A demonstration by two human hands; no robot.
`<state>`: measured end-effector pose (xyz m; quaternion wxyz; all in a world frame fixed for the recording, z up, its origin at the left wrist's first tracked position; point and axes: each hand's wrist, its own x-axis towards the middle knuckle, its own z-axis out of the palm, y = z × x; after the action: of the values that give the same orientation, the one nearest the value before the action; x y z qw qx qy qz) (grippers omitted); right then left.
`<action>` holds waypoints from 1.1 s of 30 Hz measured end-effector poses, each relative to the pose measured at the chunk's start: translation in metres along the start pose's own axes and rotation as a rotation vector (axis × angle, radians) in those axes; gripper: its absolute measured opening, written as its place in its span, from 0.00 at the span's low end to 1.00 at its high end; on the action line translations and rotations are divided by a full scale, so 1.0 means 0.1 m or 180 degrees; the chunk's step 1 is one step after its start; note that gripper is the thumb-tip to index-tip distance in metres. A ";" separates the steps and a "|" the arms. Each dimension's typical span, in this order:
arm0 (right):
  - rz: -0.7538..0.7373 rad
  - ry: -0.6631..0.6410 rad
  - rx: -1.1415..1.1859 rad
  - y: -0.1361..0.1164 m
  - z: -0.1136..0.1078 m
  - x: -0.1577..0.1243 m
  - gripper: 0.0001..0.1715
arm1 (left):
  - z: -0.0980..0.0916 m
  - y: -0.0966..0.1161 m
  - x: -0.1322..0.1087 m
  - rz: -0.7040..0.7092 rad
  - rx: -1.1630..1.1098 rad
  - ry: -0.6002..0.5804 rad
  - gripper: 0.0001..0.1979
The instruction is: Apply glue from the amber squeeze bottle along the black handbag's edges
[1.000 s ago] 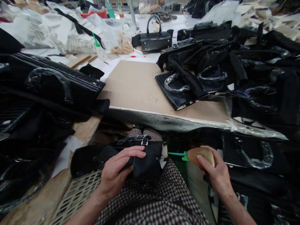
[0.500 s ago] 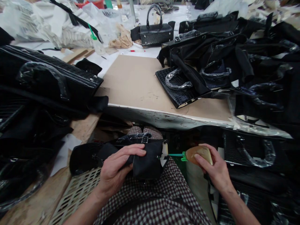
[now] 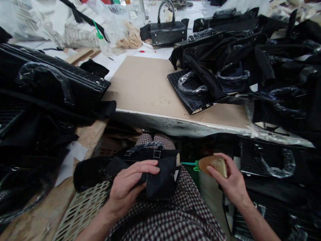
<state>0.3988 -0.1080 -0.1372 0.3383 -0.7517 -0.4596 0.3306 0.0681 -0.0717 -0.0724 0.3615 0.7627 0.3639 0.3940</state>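
Note:
Across my lap lies a black handbag piece [image 3: 160,180] with a buckle and a plastic-wrapped handle. My left hand [image 3: 131,179] is closed on it, fingers on top and thumb tucked under a fold. To the right, my right hand [image 3: 227,177] grips a squeeze bottle [image 3: 213,165] of amber-brown content with a green cap. Its thin green nozzle points left, and the tip is at the bag's right edge, close to a pale strip; whether it touches I cannot tell.
A tan board [image 3: 142,85] covers the worktable ahead. Black handbags pile up at right [image 3: 233,57] and left [image 3: 50,83]. A finished-looking handbag [image 3: 168,33] stands at the back. A second green-capped bottle [image 3: 104,45] and a red pen [image 3: 147,51] lie beyond the board.
The bag piece and my left hand have shifted slightly right and down. My right hand holds the bottle in nearly the same place.

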 end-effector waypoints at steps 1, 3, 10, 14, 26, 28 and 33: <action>-0.0017 0.0066 0.0021 0.00 0.00 -0.01 0.32 | -0.01 0.00 0.00 0.0003 0.0005 -0.0001 0.08; 0.0077 0.0065 0.0154 0.00 -0.01 -0.02 0.33 | -0.02 0.00 0.01 0.0008 -0.0003 0.0040 0.08; 0.0337 -0.0305 0.0261 -0.02 -0.01 -0.03 0.32 | -0.03 0.01 0.03 0.0019 0.0051 0.0061 0.08; 0.0707 -0.0431 0.0226 -0.02 -0.01 -0.04 0.35 | 0.00 0.00 -0.01 0.0038 0.0075 -0.0028 0.07; 0.1353 -0.0877 0.1017 -0.15 -0.06 -0.17 0.34 | 0.04 0.00 -0.07 0.0140 0.0094 -0.0237 0.09; 0.1445 -0.0943 0.1181 -0.18 -0.08 -0.21 0.33 | 0.04 0.00 -0.07 0.0146 0.0114 -0.0258 0.08; 0.1513 -0.1033 0.1547 -0.23 -0.08 -0.29 0.31 | 0.05 -0.04 -0.07 0.0178 0.0056 -0.0264 0.07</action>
<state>0.3838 -0.1277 -0.1088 0.3434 -0.6730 -0.2280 0.6142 0.0685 -0.0769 -0.0797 0.3584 0.7914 0.3305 0.3687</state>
